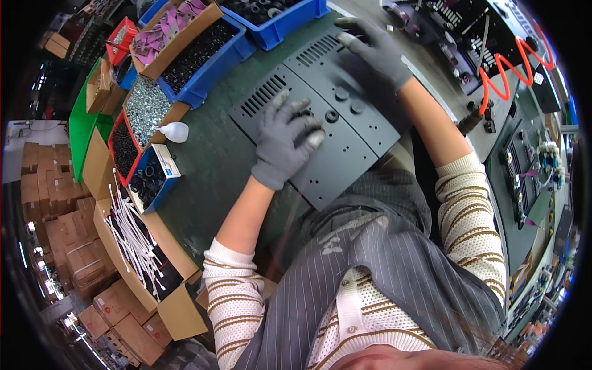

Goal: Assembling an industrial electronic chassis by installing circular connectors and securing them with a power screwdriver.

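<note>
A flat dark grey metal panel [345, 145] with slotted vents and small holes lies tilted before me, its near end by my lap. My gloved left hand [287, 139] rests over its left part, fingers spread, fingertips beside a dark round piece they partly hide. A black ring-shaped grommet [332, 116] sits near the panel's middle, with two round black caps [357, 106] to its right. At the far right corner, my gloved right hand [376, 52] reaches across the edge with fingers stretched and apart; I cannot tell whether they touch the panel.
Blue bins [203, 83] of black parts stand beyond the panel. To the left are a tray of silver screws [147, 105], a white bulb-shaped item [175, 132] and a carton of white cable ties [132, 240]. An orange coiled hose [502, 77] hangs at right.
</note>
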Available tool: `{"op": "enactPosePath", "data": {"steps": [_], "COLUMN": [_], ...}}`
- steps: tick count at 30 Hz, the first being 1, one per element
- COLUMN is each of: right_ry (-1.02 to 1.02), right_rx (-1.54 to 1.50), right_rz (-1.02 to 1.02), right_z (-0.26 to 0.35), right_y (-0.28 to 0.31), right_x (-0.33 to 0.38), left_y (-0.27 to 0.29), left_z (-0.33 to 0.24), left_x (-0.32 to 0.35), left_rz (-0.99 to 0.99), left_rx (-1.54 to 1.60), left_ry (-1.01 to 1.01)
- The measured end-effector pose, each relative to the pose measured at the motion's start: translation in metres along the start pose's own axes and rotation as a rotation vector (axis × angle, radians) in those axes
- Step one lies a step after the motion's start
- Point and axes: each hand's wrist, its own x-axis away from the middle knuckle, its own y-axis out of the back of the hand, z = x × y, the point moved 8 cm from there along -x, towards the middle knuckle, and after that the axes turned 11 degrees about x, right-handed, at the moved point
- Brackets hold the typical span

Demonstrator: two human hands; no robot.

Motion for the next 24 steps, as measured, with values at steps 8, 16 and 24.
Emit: {"op": "enactPosePath", "data": {"steps": [8,16,24], "right_ry": [0.203,0.135,0.042], "right_rx": [0.589,1.078,-0.108], "right_rz": [0.085,0.417,0.380], "right_z": [0.070,0.028,0.084], "right_y": [-0.035,-0.123,-0.063], "right_x": [-0.119,-0.206,-0.094], "left_y": [0.022,0.046,0.045], "left_z": [0.006,0.063,0.058], "left_x": [0.007,0.021,0.027], "left_rz": [-0.225,-0.387,-0.399], "left_rx": [0.066,0.072,0.108], "left_ry": [-0.019,0.209,0.185]}}
